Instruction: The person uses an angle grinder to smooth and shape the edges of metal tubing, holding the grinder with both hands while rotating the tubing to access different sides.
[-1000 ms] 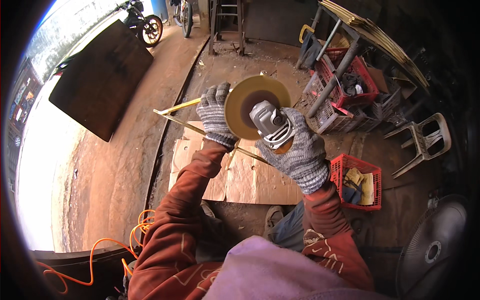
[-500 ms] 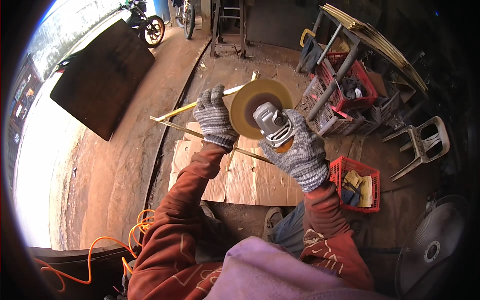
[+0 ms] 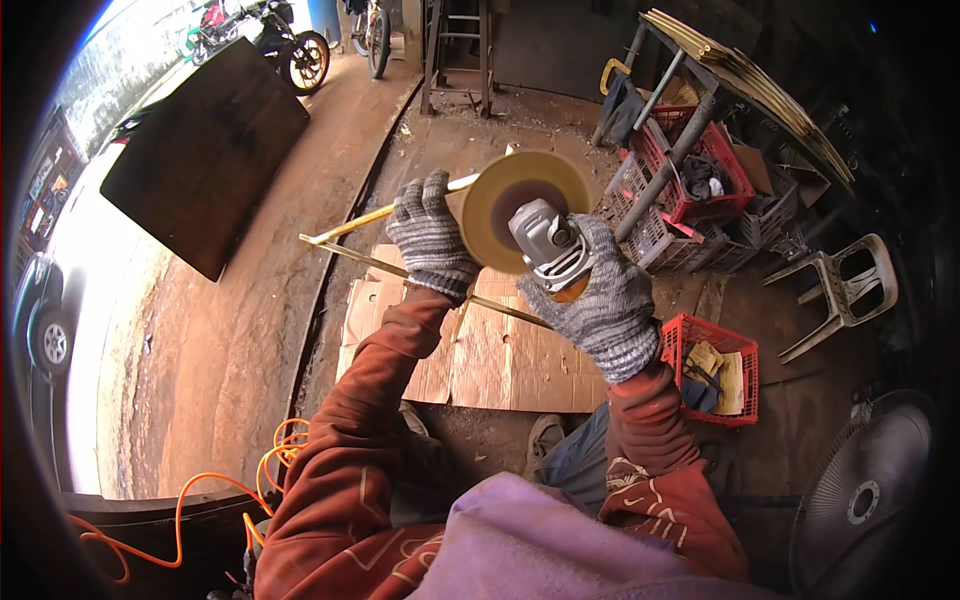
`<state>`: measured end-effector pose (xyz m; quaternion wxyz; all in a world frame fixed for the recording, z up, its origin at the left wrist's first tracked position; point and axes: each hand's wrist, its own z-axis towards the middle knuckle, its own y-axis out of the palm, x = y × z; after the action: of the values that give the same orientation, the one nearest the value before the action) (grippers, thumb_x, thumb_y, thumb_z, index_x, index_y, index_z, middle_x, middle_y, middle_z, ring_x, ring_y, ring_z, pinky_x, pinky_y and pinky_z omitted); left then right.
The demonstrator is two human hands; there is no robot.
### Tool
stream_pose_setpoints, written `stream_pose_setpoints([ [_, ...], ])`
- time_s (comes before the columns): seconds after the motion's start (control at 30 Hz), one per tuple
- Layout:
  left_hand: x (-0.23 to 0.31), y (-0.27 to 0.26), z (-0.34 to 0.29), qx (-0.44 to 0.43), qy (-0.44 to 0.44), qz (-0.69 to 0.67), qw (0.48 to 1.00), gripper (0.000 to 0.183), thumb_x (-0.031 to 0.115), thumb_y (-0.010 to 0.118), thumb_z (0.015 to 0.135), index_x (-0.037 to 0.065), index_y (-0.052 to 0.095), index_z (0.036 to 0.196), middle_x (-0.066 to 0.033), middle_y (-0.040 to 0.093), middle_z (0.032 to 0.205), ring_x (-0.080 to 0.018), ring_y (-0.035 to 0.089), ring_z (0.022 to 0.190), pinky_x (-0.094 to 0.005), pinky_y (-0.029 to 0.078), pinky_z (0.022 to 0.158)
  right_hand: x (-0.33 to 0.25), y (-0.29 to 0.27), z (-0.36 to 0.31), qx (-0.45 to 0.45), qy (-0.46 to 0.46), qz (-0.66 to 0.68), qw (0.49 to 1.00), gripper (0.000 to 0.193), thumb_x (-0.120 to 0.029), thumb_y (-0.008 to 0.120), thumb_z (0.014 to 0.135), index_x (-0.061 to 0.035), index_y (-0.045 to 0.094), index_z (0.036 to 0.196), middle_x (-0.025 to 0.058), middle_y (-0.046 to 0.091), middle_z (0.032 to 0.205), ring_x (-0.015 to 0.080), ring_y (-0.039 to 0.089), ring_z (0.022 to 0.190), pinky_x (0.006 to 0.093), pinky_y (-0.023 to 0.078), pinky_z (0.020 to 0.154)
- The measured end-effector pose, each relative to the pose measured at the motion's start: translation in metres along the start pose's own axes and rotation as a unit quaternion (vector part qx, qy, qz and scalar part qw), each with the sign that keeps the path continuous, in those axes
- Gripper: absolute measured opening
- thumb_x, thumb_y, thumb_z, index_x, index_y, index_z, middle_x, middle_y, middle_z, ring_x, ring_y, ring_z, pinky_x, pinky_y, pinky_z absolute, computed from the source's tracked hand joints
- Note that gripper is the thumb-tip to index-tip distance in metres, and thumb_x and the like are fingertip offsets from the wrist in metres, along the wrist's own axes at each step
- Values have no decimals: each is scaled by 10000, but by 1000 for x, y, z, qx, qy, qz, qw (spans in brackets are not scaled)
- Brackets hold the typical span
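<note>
Shifting only slightly over the last second, the right hand [image 3: 605, 300] keeps its grip closed on the angle grinder [image 3: 545, 238], whose blurred yellow disc [image 3: 525, 190] sits a little farther toward one o'clock, while the left hand [image 3: 432, 238] appears to grip the gold-coloured frame [image 3: 355, 223]. That frame reaches to the left hand's nine o'clock above the cardboard [image 3: 480, 370], and the disc hides whether they touch; so small a change suggests work continuing at one spot. A dark car [image 3: 50, 340] has entered at nine o'clock, seemingly without bearing on it.
</note>
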<state>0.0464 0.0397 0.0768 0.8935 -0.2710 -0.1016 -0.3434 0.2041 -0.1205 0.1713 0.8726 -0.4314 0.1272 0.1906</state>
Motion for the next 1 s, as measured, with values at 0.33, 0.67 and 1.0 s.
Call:
stream_pose_setpoints([
  [0.33,-7,13,-4,9,-9,33,999,763,459,789,727,129,510,1355,-173,533,1277,-381,505,1226,-541,394,964,-2,0,3,-11,-9,9,1000,709,-330,908,714,-103,539,1276,151,696,1133,348,711,1011,437,584,862],
  [0.67,-9,25,-4,-9,3,54,999,616,426,692,792,139,558,1320,-106,557,1216,-335,519,1195,-537,416,927,-3,4,5,-8,-35,13,999,725,-333,906,723,-110,518,1293,156,708,1123,364,721,992,434,597,829],
  [1.0,-2,12,-3,22,61,79,995,616,425,704,792,144,553,1319,-127,553,1230,-350,527,1189,-525,418,936,-6,1,8,15,-42,10,999,659,-335,869,759,-68,541,1264,188,717,1084,382,727,931,437,598,795],
])
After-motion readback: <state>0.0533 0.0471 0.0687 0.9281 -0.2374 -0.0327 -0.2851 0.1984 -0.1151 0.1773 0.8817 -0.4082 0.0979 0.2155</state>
